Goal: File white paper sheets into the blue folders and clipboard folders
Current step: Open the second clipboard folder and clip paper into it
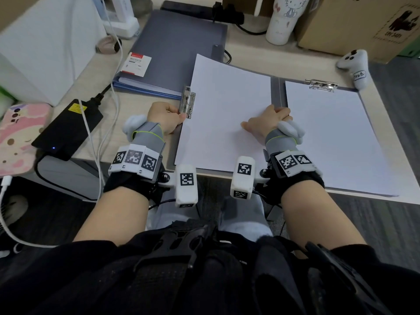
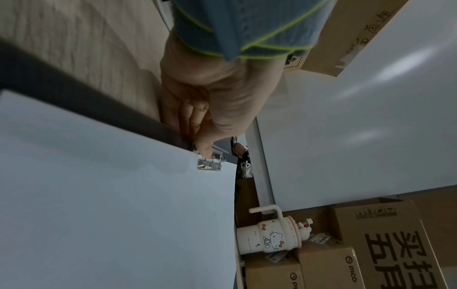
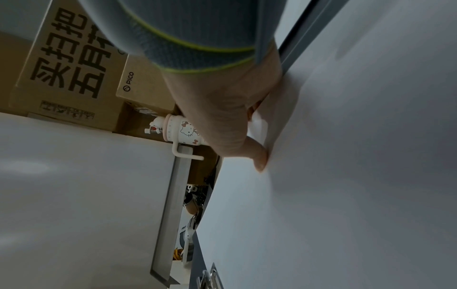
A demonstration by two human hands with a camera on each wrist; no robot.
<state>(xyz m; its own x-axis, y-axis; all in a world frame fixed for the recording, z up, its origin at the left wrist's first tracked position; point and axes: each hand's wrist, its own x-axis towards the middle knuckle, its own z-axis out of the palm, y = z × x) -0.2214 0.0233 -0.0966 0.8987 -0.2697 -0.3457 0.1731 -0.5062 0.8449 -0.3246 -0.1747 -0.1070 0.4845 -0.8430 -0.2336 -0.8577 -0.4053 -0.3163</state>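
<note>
**Both hands at the open clipboard folder, a sheet going under the side clip**

We see an open clipboard folder point(image 1: 276, 87) lying flat on the desk point(image 1: 261, 62), near the front edge. On its left half lies a white paper sheet point(image 1: 225, 114), a little tilted, with its far corner lifted over the folder edge. On the right half there is a second stack of white paper point(image 1: 329, 137), held at 12 o'clock by a top metal clip point(image 1: 321, 84).

Our left hand point(image 1: 164, 118) is at 9 o'clock of the sheet. Its fingers are curled, and the thumb point(image 2: 205, 148) presses on the near end of the side metal clip point(image 1: 188, 102); in the left wrist view the thumb tip touches the clip just at the paper edge. The other fingers are folded together into the palm.

Our right hand point(image 1: 266, 122) is at 3 o'clock of the same sheet, near the folder spine. The thumb point(image 3: 259, 158) lies on top of the paper, and the fingers are curled around the sheet's right edge, so the hand pinches it. How the fingers lie under the sheet, we cannot tell.

At 11 o'clock from the sheet a closed blue folder point(image 1: 177, 48) lies on a stack, with a white and red label point(image 1: 136, 64) on it. At 1 o'clock stands a white cartoon bottle point(image 1: 283, 19), beside a cardboard box point(image 1: 359, 23).
</note>
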